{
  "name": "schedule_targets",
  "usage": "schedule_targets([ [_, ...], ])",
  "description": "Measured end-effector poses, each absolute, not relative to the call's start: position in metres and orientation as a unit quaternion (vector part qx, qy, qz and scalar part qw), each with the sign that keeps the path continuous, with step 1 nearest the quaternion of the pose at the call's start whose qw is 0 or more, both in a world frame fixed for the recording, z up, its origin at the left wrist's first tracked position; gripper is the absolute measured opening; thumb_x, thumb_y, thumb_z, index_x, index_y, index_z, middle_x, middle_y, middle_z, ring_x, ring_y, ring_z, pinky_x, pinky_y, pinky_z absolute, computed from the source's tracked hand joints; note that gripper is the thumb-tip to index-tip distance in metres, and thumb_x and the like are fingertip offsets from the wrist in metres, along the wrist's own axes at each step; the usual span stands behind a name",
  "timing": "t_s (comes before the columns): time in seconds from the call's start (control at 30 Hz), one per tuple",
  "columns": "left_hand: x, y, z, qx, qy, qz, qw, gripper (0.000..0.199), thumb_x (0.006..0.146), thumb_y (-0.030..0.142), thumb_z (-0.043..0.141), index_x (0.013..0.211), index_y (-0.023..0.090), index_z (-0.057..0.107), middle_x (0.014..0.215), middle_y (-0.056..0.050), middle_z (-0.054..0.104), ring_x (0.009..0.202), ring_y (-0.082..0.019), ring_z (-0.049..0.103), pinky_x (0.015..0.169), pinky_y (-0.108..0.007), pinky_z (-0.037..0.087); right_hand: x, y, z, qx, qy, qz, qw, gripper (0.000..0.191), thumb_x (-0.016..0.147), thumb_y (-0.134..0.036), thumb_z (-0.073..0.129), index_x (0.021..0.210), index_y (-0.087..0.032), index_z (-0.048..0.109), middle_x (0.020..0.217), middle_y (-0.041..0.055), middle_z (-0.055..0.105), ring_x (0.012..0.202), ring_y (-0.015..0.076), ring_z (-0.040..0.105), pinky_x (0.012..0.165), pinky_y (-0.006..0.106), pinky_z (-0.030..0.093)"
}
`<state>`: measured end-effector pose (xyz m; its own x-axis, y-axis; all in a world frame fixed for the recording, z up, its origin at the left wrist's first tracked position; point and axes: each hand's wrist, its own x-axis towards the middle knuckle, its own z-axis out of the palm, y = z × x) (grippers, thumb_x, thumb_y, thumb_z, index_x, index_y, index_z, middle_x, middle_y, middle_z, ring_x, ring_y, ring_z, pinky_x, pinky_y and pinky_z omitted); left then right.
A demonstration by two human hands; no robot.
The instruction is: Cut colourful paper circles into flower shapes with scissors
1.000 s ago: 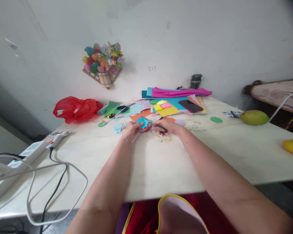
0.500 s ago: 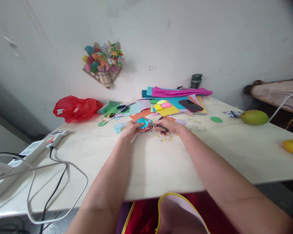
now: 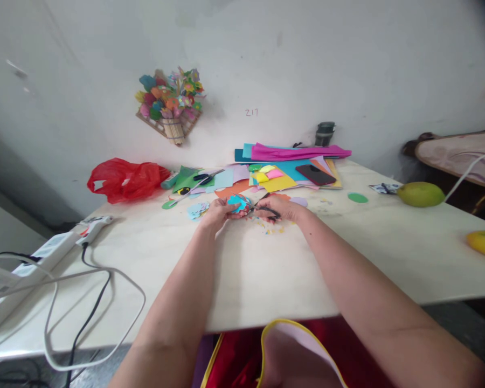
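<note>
Scissors (image 3: pixel 272 210) are clamped in our right hand (image 3: pixel 283 206), pointing left at the blue paper flower (image 3: pixel 236 201), which we've got pinched in our left hand (image 3: pixel 217 212), poking out between both hands.

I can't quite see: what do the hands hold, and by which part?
The left hand holds blue paper by its left side; the right hand holds scissors by their handles.
</note>
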<state>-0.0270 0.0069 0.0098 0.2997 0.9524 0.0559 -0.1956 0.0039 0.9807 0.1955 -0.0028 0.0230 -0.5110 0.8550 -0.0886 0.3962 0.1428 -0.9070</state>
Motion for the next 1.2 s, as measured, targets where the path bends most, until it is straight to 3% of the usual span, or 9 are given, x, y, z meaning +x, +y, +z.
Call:
schedule_targets([
  [0.43,-0.0275,0.0091,0.0076,0.504,0.352,0.498,0.611,0.086,0.056,0.016,0.09,0.13,0.012,0.046,0.075,-0.003,0.073,0.057,-0.019,0.071,0.058,-0.028,0.059,0.2008,0.0048,0.0161,-0.432,-0.722,0.492,0.224,0.036,0.073,-0.047,0.077,0.073,-0.016,0.059,0.051,-0.0026,0.058,0.039,0.0069,0.048,0.034,0.018,0.023],
  [0.63,-0.0287,0.011,0.0059,0.521,0.362,0.485,0.602,0.088,0.064,0.016,0.086,0.14,0.011,0.042,0.072,-0.003,0.072,0.059,-0.019,0.071,0.063,-0.03,0.06,0.1991,0.0025,0.0193,-0.43,-0.733,0.479,0.22,0.036,0.074,-0.047,0.077,0.073,-0.016,0.059,0.051,-0.0031,0.058,0.037,0.0062,0.046,0.034,0.018,0.025],
  [1.2,-0.026,0.0104,0.0076,0.524,0.359,0.483,0.602,0.092,0.062,0.015,0.085,0.143,0.008,0.043,0.069,-0.003,0.072,0.058,-0.019,0.07,0.058,-0.028,0.059,0.1974,-0.0005,0.0225,-0.436,-0.735,0.47,0.22,0.036,0.074,-0.046,0.077,0.07,-0.017,0.056,0.052,-0.0031,0.059,0.038,0.0062,0.046,0.034,0.019,0.026],
])
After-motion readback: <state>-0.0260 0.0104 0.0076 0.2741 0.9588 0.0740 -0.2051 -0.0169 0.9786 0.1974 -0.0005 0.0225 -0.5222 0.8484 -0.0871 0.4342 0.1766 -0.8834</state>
